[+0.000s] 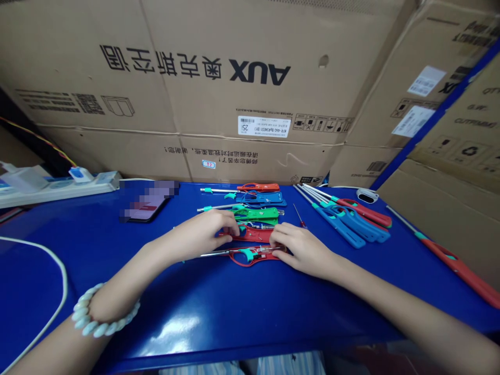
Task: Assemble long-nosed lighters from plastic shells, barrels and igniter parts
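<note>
Two opened red utility lighters lie one before the other on the blue table, their inner parts showing. My left hand (211, 232) is closed, its curled fingers and thumb at the trigger end of the farther red lighter (253, 235). At that lighter's right end my right hand (302, 248) is closed too, fingers bent over the handle. My right thumb comes close to the nearer red lighter (246, 255), which has a teal trigger and a metal tube. Both sets of fingertips are partly hidden. Just beyond lies an opened green lighter (260, 214).
Farther back lie a blue lighter (269, 197) and a red one (261, 186). A small screwdriver (302, 223) is near several lighters (344, 221) at right. Another red lighter (457, 263) lies far right. A phone (146, 205) and power strip (58, 190) are left; cardboard boxes (214, 104) stand behind.
</note>
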Motion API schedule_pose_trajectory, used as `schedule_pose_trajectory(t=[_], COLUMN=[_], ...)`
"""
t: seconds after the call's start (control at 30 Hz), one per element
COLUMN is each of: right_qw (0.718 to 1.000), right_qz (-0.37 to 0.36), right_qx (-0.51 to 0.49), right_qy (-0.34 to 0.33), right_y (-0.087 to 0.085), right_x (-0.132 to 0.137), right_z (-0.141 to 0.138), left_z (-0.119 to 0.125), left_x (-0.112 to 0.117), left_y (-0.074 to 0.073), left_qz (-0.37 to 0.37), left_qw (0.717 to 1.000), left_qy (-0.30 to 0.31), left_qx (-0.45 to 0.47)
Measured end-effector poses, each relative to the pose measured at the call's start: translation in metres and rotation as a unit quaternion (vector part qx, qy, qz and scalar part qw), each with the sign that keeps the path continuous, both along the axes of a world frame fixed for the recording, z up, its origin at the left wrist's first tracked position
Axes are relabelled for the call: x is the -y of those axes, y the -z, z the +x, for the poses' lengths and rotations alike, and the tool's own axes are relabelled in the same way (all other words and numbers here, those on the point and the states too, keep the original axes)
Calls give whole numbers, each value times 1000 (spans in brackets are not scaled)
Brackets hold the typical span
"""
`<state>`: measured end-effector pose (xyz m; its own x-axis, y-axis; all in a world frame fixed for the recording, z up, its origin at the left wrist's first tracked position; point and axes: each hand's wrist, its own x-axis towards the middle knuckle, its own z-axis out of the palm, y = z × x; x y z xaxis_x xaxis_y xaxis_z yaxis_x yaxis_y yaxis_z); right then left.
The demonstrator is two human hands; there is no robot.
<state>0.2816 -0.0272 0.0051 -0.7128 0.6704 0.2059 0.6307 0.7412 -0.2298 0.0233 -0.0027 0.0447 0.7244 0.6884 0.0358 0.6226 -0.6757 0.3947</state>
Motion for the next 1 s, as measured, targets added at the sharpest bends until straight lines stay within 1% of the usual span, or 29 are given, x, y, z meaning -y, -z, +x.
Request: schedule_pose_trajectory(t=[0.3, 0.43, 0.63, 0.73, 1.0], right_qw=[1000, 999, 996, 996, 995], right_qz=[-9, 2, 25, 27, 45], right_qx=[10, 34, 76, 84, 83], right_qy=[-11, -22, -24, -24, -27], right_y=[-6, -10, -10, -9, -6], right_x=[2, 3, 4, 4, 3], right_z=[1, 1, 0, 0, -3], left_z=[-6, -10, -12, -8, -2], left_x=[-2, -4, -2, -1, 1], left_y=[0, -2, 0, 4, 7], left_qz=[12, 15, -46, -57, -22], left_qw=[1000, 1000, 997, 994, 994], left_qy=[-24, -25, -17, -18, -15], left_qx=[-6, -5, -67, -90, -102])
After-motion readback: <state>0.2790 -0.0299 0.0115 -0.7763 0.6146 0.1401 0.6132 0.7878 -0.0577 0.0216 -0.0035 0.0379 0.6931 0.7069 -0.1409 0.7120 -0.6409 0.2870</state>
